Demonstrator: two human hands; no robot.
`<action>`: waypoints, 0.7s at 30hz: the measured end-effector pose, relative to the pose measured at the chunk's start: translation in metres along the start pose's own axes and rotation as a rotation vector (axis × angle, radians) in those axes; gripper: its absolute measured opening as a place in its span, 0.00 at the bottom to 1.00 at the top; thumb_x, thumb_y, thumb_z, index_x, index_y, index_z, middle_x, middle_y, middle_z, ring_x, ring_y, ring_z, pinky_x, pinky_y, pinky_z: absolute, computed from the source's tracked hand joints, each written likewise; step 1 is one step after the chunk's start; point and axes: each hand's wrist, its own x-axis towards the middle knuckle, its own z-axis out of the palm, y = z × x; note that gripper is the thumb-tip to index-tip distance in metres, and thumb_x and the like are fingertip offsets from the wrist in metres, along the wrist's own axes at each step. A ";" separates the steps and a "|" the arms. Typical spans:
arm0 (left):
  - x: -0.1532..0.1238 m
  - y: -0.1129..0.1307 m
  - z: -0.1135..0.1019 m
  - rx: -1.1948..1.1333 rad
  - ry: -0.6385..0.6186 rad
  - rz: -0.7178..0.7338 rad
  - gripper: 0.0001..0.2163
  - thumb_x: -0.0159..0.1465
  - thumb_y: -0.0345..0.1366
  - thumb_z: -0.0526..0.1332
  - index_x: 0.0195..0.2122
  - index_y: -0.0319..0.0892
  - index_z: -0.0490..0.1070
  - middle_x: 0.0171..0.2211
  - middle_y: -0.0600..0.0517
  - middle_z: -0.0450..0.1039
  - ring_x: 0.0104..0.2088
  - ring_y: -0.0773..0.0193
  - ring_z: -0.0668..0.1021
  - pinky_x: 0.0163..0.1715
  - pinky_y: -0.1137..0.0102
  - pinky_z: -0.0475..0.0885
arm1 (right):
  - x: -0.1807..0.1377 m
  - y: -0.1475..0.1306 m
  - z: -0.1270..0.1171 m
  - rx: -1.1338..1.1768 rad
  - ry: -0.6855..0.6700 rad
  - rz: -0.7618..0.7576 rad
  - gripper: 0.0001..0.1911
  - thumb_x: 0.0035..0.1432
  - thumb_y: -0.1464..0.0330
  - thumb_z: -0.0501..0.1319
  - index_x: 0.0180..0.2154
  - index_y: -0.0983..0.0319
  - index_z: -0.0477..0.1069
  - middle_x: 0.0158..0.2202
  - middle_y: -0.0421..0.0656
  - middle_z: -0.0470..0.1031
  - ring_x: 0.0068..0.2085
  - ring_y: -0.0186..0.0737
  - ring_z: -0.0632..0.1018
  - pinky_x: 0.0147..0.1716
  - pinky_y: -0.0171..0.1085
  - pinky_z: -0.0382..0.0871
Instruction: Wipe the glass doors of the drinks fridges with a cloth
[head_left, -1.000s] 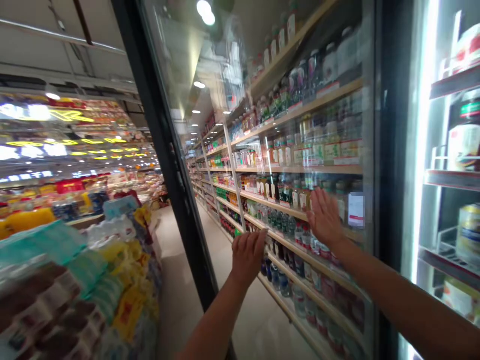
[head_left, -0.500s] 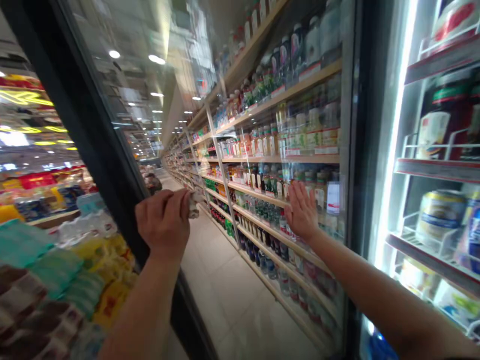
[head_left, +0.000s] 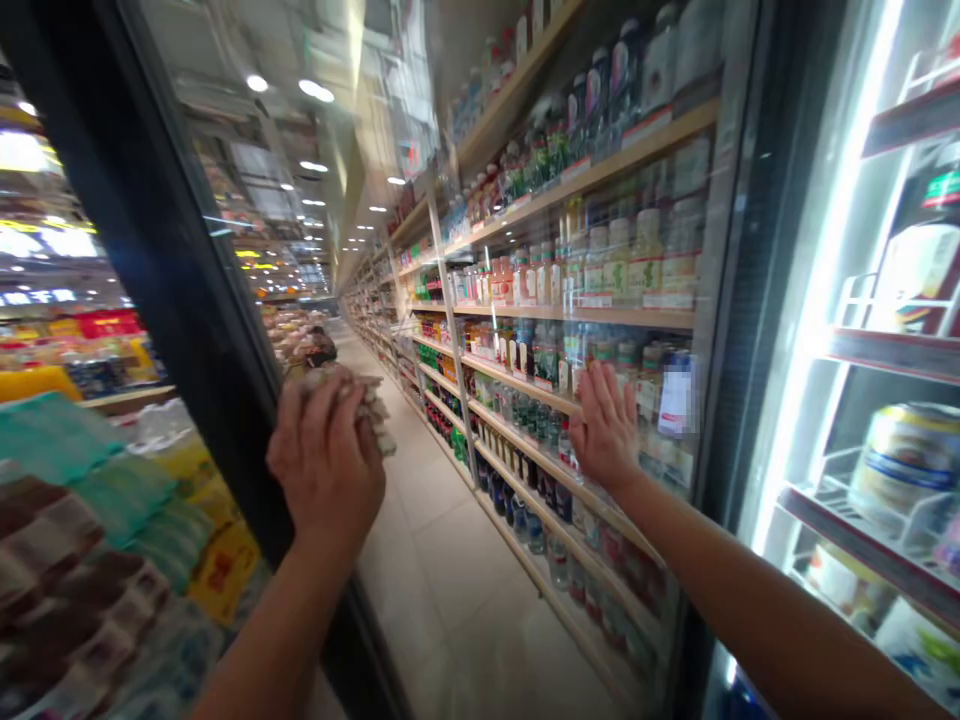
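Note:
A glass door (head_left: 457, 610) with a dark frame (head_left: 187, 270) stands swung open in front of me. My left hand (head_left: 326, 460) is closed around a crumpled pale cloth (head_left: 377, 412), at the glass close beside the frame's left bar. Part of the cloth sticks out past the fingers; the rest is hidden in the grip. My right hand (head_left: 606, 432) is open, its fingers stretched out and its palm facing the glass, seemingly resting on it. A whitish label (head_left: 677, 398) sits on the door to the right of that hand.
To the right is a lit cooler with wire-fronted shelves (head_left: 892, 350) of bottles and a large can (head_left: 911, 450). Wooden shelves (head_left: 585, 315) of bottles show in the glass, beside a tiled floor (head_left: 420, 520). Stacked packs (head_left: 142, 510) stand at the lower left.
My left hand has turned, and more of the cloth shows above and beside its fingers. The right hand stays nearly where it was on the door. The cooler has shifted rightward in view.

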 end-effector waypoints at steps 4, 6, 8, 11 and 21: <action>0.016 -0.014 0.005 -0.061 -0.069 0.052 0.33 0.69 0.28 0.51 0.74 0.44 0.41 0.72 0.44 0.49 0.72 0.55 0.53 0.69 0.55 0.55 | 0.000 0.000 0.000 0.002 -0.005 0.005 0.37 0.69 0.67 0.52 0.73 0.64 0.38 0.71 0.53 0.56 0.73 0.50 0.53 0.70 0.55 0.48; 0.034 -0.025 0.009 -0.044 -0.076 0.055 0.31 0.69 0.29 0.50 0.73 0.44 0.46 0.73 0.46 0.48 0.72 0.54 0.51 0.69 0.52 0.53 | 0.000 -0.001 0.001 -0.002 -0.014 0.012 0.38 0.69 0.68 0.52 0.73 0.64 0.38 0.71 0.53 0.56 0.73 0.50 0.53 0.71 0.55 0.46; 0.061 -0.036 0.014 -0.035 -0.100 0.030 0.30 0.68 0.32 0.49 0.72 0.41 0.49 0.73 0.45 0.47 0.72 0.50 0.49 0.68 0.47 0.50 | 0.000 -0.001 0.003 -0.007 -0.026 0.017 0.38 0.69 0.68 0.52 0.73 0.64 0.37 0.70 0.53 0.57 0.73 0.50 0.53 0.71 0.55 0.46; 0.108 -0.053 0.024 -0.036 -0.196 -0.028 0.33 0.68 0.40 0.47 0.72 0.31 0.44 0.74 0.39 0.40 0.73 0.43 0.43 0.66 0.41 0.44 | 0.001 -0.001 0.008 -0.009 -0.046 0.026 0.38 0.69 0.68 0.51 0.74 0.63 0.36 0.71 0.52 0.57 0.73 0.50 0.54 0.71 0.55 0.45; 0.035 -0.040 0.065 0.021 -0.158 -0.053 0.38 0.68 0.50 0.47 0.74 0.40 0.34 0.75 0.45 0.29 0.73 0.44 0.37 0.67 0.44 0.38 | 0.001 0.003 0.028 -0.031 -0.054 0.052 0.39 0.68 0.66 0.53 0.74 0.62 0.38 0.70 0.49 0.57 0.72 0.49 0.55 0.72 0.53 0.43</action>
